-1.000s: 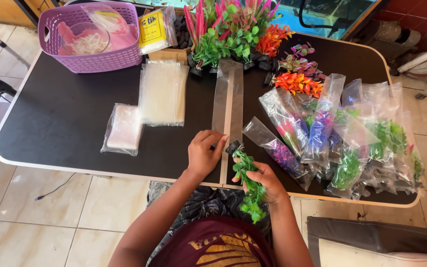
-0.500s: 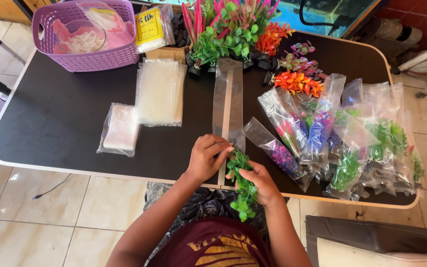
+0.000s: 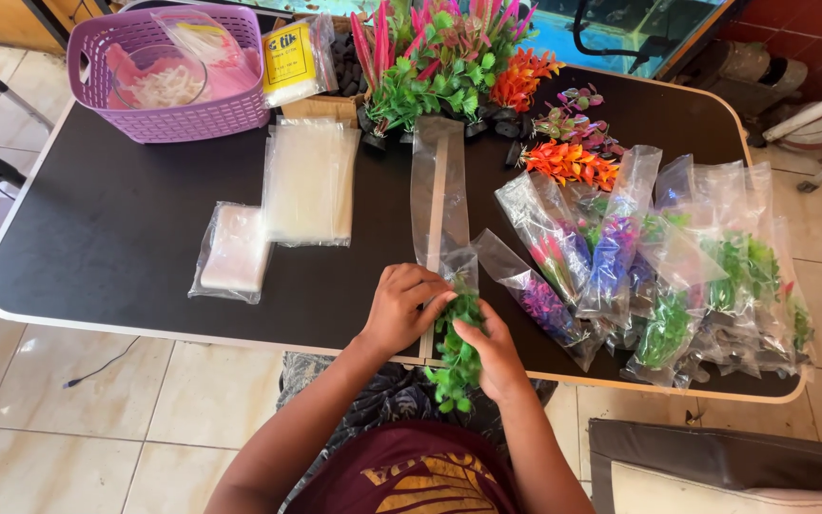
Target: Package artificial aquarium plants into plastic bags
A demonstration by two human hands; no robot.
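Since a second ago the left hand (image 3: 400,309) has closed on the mouth of the clear bag (image 3: 440,205) just beyond it, while the right hand (image 3: 495,350), beside it, pinches the green plastic plant (image 3: 456,357), now pushed partly into that opening at the tabletop (image 3: 107,247) edge.

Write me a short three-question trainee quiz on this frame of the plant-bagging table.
1. True or false: the right hand holds a green plastic plant.
2. What does the left hand touch? A) the purple basket B) the open end of a long clear bag C) the stack of flat bags
3. Which colour is the basket at the table's far corner?

Key:
1. True.
2. B: the long clear bag lies on the dark table with the plant at its mouth.
3. Purple.
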